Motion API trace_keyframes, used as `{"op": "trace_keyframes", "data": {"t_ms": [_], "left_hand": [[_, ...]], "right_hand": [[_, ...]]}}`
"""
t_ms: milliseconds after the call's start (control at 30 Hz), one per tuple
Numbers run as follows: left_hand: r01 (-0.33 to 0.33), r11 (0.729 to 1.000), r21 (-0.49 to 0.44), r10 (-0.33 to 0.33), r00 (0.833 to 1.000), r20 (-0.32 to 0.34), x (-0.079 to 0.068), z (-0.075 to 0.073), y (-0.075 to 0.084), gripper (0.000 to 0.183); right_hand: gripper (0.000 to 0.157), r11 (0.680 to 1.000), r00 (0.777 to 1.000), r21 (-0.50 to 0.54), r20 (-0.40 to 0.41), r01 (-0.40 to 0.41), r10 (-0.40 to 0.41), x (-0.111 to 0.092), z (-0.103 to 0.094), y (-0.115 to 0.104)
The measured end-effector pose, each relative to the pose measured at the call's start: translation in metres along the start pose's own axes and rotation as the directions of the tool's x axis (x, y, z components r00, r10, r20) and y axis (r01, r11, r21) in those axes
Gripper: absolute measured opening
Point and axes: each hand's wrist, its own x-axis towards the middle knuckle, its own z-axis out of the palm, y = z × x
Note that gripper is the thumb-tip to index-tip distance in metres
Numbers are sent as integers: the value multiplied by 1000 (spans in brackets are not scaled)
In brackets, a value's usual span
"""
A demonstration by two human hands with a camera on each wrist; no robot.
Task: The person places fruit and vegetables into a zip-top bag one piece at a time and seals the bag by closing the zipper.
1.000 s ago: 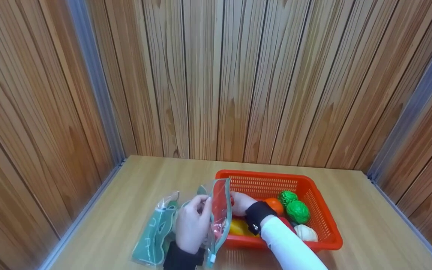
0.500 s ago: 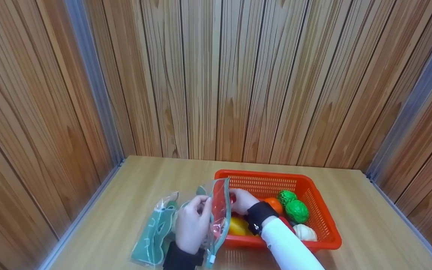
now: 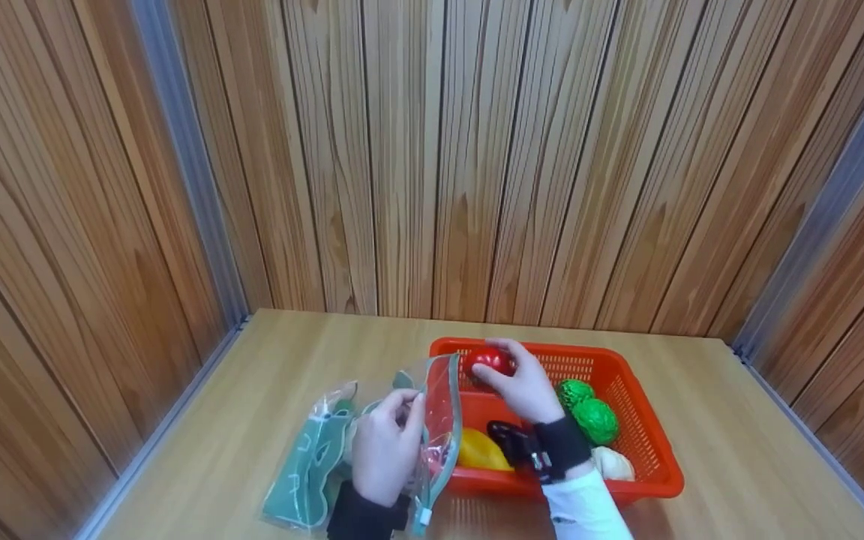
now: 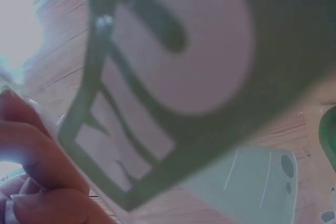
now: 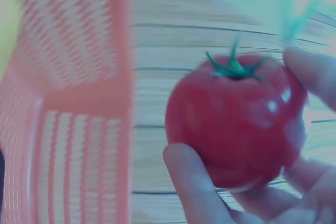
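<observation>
1. One red basket [image 3: 638,431]: two green balls [image 3: 595,421], one yellow item [image 3: 481,451], one dark item [image 3: 508,441] and one white item [image 3: 613,465] visible inside.
2. One tomato [image 5: 236,121]: gripped by the right hand [image 3: 528,386], raised near the basket's far left corner.
3. One clear green-edged bag [image 3: 442,416]: pinched by the left hand [image 3: 385,450]; contents unclear.

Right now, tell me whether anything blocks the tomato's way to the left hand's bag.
Nothing visible stands between the tomato in the right hand and the bag in the left hand; how wide the bag opens is hard to tell.
</observation>
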Motion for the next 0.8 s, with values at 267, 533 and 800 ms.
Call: {"op": "trace_keyframes", "data": {"t_ms": [267,533,800], "left_hand": [[30,1000,4,-30,999,21,2,3,1,21],[-14,999,29,14,1000,-2,1,2,-1,19],[-28,1000,-7,28,999,-27,4,-1,-2,17]], "right_hand": [[52,934,999,357,44,-26,11,-42,10,-10],[55,924,990,354,-57,143,-132,-61,38,-21],[54,936,995,345,41,69,-88,-60,59,-17]]}}
